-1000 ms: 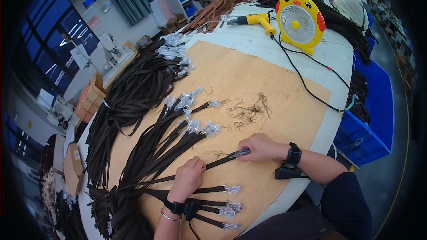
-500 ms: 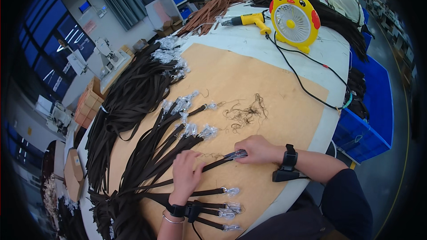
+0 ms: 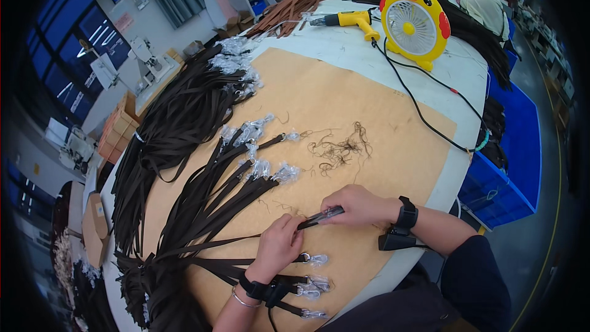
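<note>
Looking down from the head cam, I've got my left hand (image 3: 279,247) pinched on one dark brown strap (image 3: 203,245) and my right hand (image 3: 359,205) closed on its wrapped metal end (image 3: 326,214), so both hands sit close together on the same strap, low centre on the tan paper sheet (image 3: 369,104). Counting: one yellow chick-shaped fan (image 3: 413,23), one yellow heat gun (image 3: 344,19), one clump of loose threads (image 3: 341,147), two black wrist bands. Loose straps are way too many to count, but roughly three finished clasp ends (image 3: 314,283) lie by my left wrist. One big pile of straps (image 3: 178,117) sits at left. Blue bins (image 3: 510,166) stand right of the table, cardboard boxes (image 3: 120,126) far left.
</note>
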Action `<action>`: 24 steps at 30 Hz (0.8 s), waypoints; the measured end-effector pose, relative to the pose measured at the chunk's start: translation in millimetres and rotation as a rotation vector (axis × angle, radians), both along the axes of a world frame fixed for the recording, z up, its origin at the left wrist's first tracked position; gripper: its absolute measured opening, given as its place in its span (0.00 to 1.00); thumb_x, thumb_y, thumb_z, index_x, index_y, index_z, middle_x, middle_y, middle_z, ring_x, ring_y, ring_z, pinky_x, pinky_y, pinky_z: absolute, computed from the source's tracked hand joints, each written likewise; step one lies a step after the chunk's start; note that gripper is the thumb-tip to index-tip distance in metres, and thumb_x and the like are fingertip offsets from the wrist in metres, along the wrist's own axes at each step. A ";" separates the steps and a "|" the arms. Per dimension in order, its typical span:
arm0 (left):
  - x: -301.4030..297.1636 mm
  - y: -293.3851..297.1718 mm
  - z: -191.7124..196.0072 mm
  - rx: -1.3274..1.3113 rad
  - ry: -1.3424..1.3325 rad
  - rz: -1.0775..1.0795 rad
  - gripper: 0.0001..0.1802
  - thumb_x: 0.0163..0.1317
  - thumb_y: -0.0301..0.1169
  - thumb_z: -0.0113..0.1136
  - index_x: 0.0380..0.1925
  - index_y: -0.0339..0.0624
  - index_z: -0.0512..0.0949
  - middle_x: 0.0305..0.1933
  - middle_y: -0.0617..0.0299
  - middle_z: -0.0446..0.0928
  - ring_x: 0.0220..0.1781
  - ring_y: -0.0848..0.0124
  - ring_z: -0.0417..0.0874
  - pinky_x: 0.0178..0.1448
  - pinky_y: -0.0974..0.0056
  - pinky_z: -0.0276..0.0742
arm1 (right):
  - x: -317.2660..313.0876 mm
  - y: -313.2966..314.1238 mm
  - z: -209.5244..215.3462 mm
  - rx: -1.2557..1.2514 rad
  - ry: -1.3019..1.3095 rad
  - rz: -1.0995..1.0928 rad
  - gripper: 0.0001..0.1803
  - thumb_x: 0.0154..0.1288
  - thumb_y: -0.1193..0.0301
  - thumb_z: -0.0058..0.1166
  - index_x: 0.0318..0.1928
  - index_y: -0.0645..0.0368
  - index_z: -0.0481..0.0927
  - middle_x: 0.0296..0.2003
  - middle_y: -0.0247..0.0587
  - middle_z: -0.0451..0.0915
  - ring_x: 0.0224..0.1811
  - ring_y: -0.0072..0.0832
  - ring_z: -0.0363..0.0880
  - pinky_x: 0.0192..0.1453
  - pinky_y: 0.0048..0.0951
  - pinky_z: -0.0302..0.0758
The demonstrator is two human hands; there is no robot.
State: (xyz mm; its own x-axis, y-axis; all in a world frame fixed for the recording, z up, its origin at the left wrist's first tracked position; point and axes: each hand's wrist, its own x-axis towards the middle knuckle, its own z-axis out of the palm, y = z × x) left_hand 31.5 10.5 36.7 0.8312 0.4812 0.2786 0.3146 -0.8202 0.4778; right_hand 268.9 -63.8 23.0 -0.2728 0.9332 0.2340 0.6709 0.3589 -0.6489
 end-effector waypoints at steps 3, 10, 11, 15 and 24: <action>3.4 -8.5 -4.0 -0.220 -0.010 0.094 0.13 0.56 0.21 0.64 0.43 0.36 0.81 0.32 0.55 0.76 0.32 0.61 0.82 0.36 0.61 0.79 | 5.8 6.6 -8.4 -0.321 0.313 -0.018 0.11 0.58 0.66 0.66 0.39 0.56 0.84 0.27 0.39 0.83 0.30 0.39 0.82 0.32 0.35 0.75; 14.6 -15.8 -13.1 -0.410 -0.169 0.235 0.12 0.53 0.20 0.71 0.38 0.32 0.85 0.27 0.60 0.77 0.26 0.74 0.77 0.32 0.70 0.73 | -13.4 2.8 -5.9 -0.119 0.000 -0.169 0.08 0.61 0.63 0.60 0.38 0.49 0.86 0.27 0.41 0.83 0.31 0.41 0.83 0.35 0.39 0.76; 15.0 -15.6 -14.1 -0.421 -0.194 0.252 0.11 0.52 0.20 0.72 0.37 0.32 0.85 0.26 0.60 0.77 0.25 0.75 0.76 0.31 0.70 0.72 | -15.1 3.6 -4.9 -0.060 -0.031 -0.176 0.07 0.61 0.64 0.59 0.38 0.48 0.86 0.26 0.41 0.83 0.32 0.42 0.83 0.35 0.41 0.76; 17.4 -17.8 -13.3 -0.419 -0.206 0.270 0.09 0.52 0.20 0.72 0.35 0.32 0.86 0.23 0.61 0.75 0.23 0.75 0.73 0.29 0.70 0.69 | -15.4 7.7 2.5 -0.109 -0.052 -0.137 0.05 0.57 0.65 0.60 0.32 0.50 0.85 0.24 0.44 0.82 0.32 0.45 0.83 0.35 0.46 0.75; 16.5 -15.8 -20.3 -0.430 -0.232 0.324 0.09 0.50 0.21 0.75 0.33 0.34 0.85 0.20 0.63 0.72 0.22 0.77 0.68 0.27 0.69 0.65 | -16.6 14.3 0.7 -0.109 -0.068 -0.092 0.05 0.57 0.65 0.61 0.30 0.50 0.85 0.24 0.45 0.81 0.31 0.47 0.82 0.34 0.47 0.73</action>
